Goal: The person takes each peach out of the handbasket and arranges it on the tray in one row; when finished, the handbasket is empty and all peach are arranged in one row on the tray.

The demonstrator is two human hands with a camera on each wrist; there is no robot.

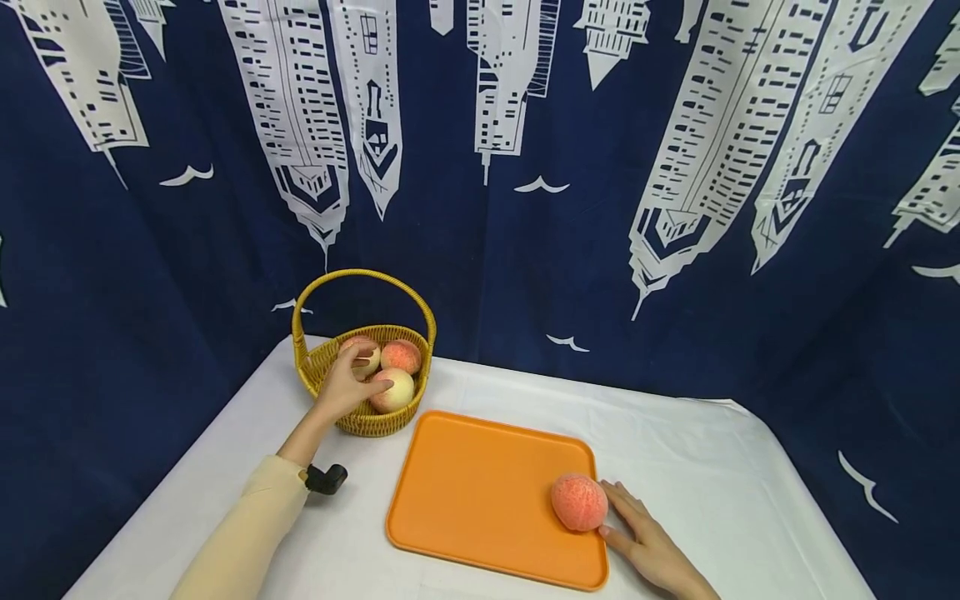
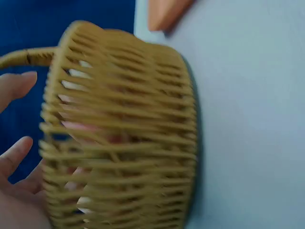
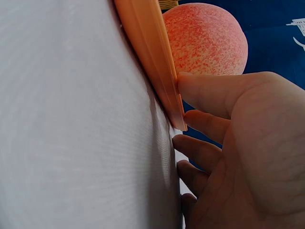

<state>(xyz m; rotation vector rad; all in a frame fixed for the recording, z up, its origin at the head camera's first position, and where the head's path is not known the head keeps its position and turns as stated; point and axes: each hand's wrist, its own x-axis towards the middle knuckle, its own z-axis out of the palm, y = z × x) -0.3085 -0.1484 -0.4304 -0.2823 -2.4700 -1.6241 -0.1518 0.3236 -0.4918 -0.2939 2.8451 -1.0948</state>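
Pale peach (image 1: 397, 395) in the wicker basket (image 1: 375, 425) lies beside the thumb of the left hand (image 1: 344, 390), whose spread fingers clasp nothing; whether they touch fruit is hard to tell. That hand partly hides a second peach (image 1: 375, 360); a redder third peach (image 1: 402, 356) sits alongside. Blurred weave veils the fruit in the left wrist view. The right hand (image 1: 649, 543), unclenched, touches the orange tray (image 1: 480, 500) near another peach (image 1: 579, 502). The frame crops the left sleeve (image 1: 240, 533).

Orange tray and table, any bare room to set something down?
Bare: the tray left of its peach; the table right of the right hand. Crowded: the tray's right edge, by that hand; the basket, with three peaches and the left hand.
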